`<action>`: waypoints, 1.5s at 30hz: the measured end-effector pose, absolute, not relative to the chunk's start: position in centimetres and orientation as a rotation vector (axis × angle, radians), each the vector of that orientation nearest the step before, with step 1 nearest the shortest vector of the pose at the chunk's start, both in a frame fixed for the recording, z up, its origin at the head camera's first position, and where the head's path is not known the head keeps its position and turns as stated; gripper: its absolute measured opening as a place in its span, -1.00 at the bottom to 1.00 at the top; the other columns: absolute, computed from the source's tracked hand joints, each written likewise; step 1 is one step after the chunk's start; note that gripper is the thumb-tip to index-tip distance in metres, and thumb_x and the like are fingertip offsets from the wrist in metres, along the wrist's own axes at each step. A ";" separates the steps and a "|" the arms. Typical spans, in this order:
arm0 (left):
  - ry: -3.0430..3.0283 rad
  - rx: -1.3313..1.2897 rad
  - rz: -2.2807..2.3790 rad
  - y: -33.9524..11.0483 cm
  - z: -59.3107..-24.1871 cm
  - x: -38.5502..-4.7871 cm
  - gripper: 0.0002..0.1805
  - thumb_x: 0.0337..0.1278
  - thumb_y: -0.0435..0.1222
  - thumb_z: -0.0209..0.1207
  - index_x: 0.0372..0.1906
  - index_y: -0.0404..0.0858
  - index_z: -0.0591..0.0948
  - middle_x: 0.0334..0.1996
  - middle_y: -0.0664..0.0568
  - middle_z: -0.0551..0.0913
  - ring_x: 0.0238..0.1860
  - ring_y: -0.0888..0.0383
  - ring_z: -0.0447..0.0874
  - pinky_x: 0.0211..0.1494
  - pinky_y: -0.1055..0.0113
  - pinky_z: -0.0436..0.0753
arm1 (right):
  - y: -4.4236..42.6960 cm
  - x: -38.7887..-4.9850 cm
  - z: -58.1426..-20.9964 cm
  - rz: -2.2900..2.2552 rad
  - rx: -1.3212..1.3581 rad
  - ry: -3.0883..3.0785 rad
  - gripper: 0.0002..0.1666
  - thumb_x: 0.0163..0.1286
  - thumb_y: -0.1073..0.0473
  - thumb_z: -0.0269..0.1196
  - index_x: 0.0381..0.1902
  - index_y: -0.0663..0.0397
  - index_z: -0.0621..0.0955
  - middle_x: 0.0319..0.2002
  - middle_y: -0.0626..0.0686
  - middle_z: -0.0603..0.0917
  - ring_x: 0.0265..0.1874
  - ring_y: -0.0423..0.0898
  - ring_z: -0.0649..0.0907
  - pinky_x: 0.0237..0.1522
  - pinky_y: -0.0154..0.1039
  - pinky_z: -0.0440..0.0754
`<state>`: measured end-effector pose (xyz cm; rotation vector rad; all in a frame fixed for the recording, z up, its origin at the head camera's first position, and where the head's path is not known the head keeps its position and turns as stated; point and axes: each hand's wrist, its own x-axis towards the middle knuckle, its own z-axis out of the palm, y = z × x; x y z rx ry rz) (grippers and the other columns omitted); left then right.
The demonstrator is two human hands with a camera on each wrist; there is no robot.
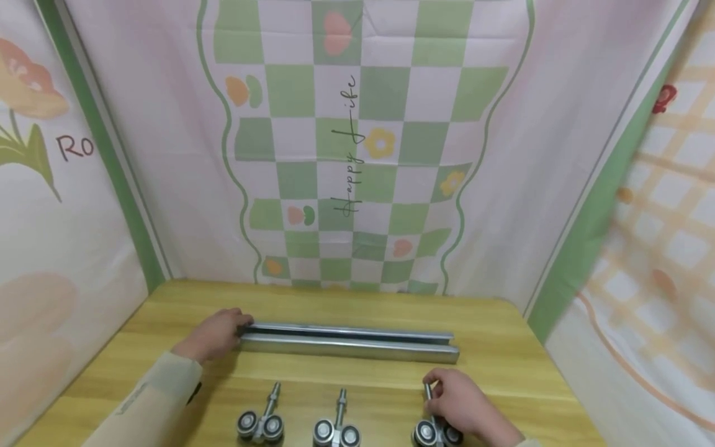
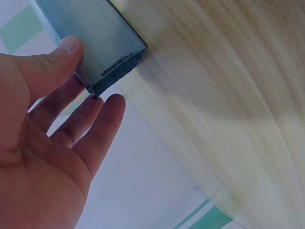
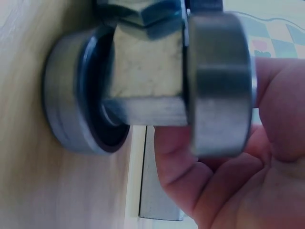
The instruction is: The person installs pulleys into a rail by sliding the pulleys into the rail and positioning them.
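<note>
A silvery metal channel rail point(image 1: 352, 347) with a slot along its top lies across the table. My left hand point(image 1: 215, 335) grips its left end. In the left wrist view the thumb presses one side of the rail's end point(image 2: 107, 43), with fingers on the far side and two fingertips past the edge. My right hand point(image 1: 460, 400) pinches the bolt stem of the rightmost roller trolley point(image 1: 425, 433). Up close in the right wrist view are its wheels point(image 3: 217, 86) and nut; the grip itself is partly hidden. Two matching roller trolleys stand to the left, a middle one point(image 1: 337, 433) and a left one point(image 1: 260, 427).
The wood-grain table point(image 1: 503, 347) is walled by printed fabric: a green checked panel point(image 1: 357, 155) behind, and cloth at the left and right sides. The trolleys stand at the near edge of view, in front of the rail.
</note>
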<state>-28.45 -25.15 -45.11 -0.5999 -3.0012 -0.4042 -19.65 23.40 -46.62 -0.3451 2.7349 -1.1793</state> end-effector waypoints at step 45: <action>-2.955 -0.655 -0.382 -25.6 -45.7 -29.1 -0.52 -0.11 -0.53 0.29 0.07 -0.32 0.67 -0.25 0.00 0.60 -0.18 -0.06 0.62 -0.01 -0.06 0.63 | 22.8 -19.7 -45.1 -1.162 -0.226 2.913 -0.54 0.03 0.33 0.47 -0.06 0.22 0.62 -0.39 -0.08 0.57 -0.46 -0.15 0.57 -0.45 -0.30 0.59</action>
